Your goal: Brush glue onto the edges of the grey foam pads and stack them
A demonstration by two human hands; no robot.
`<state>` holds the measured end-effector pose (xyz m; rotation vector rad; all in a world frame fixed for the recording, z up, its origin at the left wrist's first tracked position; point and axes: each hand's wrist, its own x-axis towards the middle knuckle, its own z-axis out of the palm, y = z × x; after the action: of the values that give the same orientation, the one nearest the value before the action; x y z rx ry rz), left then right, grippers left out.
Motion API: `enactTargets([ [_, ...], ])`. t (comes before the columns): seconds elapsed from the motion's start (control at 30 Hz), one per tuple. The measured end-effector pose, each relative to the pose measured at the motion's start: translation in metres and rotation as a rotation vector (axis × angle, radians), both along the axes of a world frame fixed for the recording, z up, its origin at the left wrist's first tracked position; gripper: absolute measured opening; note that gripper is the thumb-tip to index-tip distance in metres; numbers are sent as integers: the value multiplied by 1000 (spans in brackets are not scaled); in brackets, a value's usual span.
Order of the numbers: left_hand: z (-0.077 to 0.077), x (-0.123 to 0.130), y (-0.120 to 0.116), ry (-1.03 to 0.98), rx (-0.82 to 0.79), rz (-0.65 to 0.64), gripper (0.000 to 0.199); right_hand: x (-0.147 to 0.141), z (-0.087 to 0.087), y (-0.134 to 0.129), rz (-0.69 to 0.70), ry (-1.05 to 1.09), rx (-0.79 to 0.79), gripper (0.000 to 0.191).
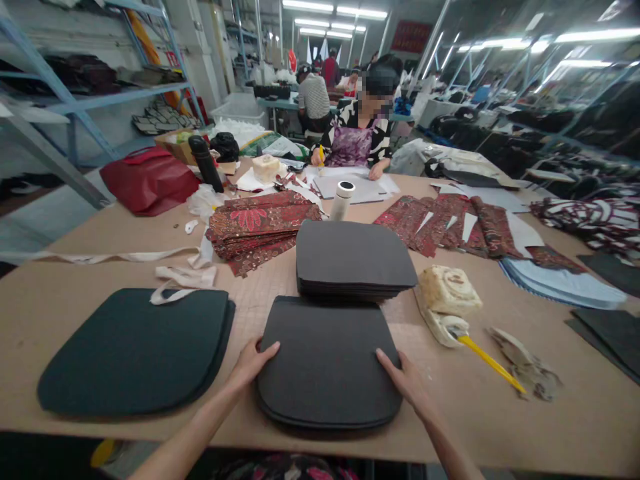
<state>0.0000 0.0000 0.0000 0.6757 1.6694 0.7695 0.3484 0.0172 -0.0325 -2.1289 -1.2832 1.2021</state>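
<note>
A stack of dark grey panels [327, 373] with rounded corners lies flat near the table's front edge. My left hand [253, 363] grips its left side, thumb on top and fingers at the edge. On the right side, my right hand [403, 377] holds the same stack in the same way. Right behind it sits a taller stack of similar grey panels [353, 257]. Dark green panels [140, 350] lie to the left, with a pale strap [173, 297] across their back edge.
Patterned red pieces [260, 223] and a white bottle [342, 202] stand or lie farther back. At right are a cream block [450, 290], a yellow-handled tool [493, 365] and blue panels [560, 283]. A person [355, 137] works across the table [500, 433].
</note>
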Motion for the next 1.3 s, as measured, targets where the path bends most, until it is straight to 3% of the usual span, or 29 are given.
enactTargets([
  [0.2,2,-9,20,-164,-152,-114,57,3,15,19,38,75,-179,63],
  [0.5,7,-8,22,-279,-144,-82,60,6,24,24,-68,582,-412,61],
  [0.8,11,0,19,-396,-124,-4,58,-1,28,16,-174,816,-374,58],
  [0.93,10,3,22,-394,-128,11,57,3,24,17,-117,861,-383,55],
  [1.1,14,4,10,-356,-68,12,67,3,26,-2,-48,877,-167,58],
  [1.3,38,-8,-13,-201,126,-45,86,13,47,-30,8,716,58,63],
])
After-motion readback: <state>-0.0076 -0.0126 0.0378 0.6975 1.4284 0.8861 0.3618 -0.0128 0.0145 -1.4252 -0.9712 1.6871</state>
